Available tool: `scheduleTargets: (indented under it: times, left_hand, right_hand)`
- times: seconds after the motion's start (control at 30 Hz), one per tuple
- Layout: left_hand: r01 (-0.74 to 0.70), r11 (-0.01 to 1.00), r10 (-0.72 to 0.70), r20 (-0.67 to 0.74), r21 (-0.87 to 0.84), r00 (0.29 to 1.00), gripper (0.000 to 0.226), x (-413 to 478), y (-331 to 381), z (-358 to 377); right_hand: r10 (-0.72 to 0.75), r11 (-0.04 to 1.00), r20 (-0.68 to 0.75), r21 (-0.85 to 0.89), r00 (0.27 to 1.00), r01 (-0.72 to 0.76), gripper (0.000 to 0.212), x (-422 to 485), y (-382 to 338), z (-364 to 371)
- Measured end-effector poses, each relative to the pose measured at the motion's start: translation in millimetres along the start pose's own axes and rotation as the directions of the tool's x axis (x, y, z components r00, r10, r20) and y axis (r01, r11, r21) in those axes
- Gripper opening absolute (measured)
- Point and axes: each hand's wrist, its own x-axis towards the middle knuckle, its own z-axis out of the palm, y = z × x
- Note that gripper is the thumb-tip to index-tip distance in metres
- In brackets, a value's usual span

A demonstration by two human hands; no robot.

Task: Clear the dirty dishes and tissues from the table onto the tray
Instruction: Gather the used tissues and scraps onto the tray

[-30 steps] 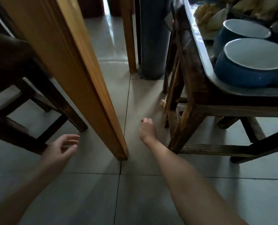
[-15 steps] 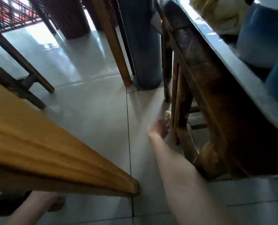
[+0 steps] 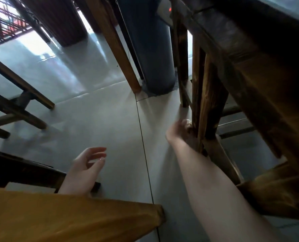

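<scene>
Two hands are seen: the left hand (image 3: pixel 85 169) is held loose and empty at lower centre-left, and the right hand (image 3: pixel 179 134) is stretched to a pale scrap (image 3: pixel 187 122), likely tissue, against a chair leg (image 3: pixel 209 105) right of centre. Whether the scrap is pinched cannot be told. It could be knocked behind the leg by a glancing touch.

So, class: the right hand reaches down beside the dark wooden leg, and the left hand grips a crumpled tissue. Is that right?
Not quite. The head view shows the left hand gripping nothing: its fingers are loosely spread above the floor tiles. The rest holds: the right hand reaches down beside the dark wooden leg.
</scene>
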Motion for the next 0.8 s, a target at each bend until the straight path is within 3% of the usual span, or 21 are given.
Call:
scheduleTargets:
  times: [0.1,0.23,0.37,0.5,0.8]
  left_hand:
    - [0.013,0.999,-0.012,-0.017,0.032,1.0,0.024,-3,-7,-1]
    - [0.023,0.999,-0.02,-0.109,0.031,0.994,0.026,-18,-17,-2]
    - [0.056,0.997,-0.044,-0.211,0.053,0.976,0.026,-41,-31,-18]
    - [0.108,0.994,-0.103,-0.241,0.011,0.965,0.014,-81,-38,-38]
    - [0.134,0.981,-0.15,-0.11,-0.144,0.983,0.022,-196,-4,-63]
  right_hand:
    - [0.012,0.999,-0.084,0.04,0.996,-0.009,0.039,-18,-1,8]
    - [0.004,0.987,-0.092,0.162,0.996,0.011,0.031,-68,-1,8]
    - [-0.204,0.923,0.009,0.334,0.979,0.189,0.027,-134,-2,-6]
    - [-0.354,0.871,-0.005,0.362,0.935,0.331,0.014,-183,8,-35]
    - [-0.366,0.886,0.088,0.339,0.927,0.317,0.019,-261,46,-121]
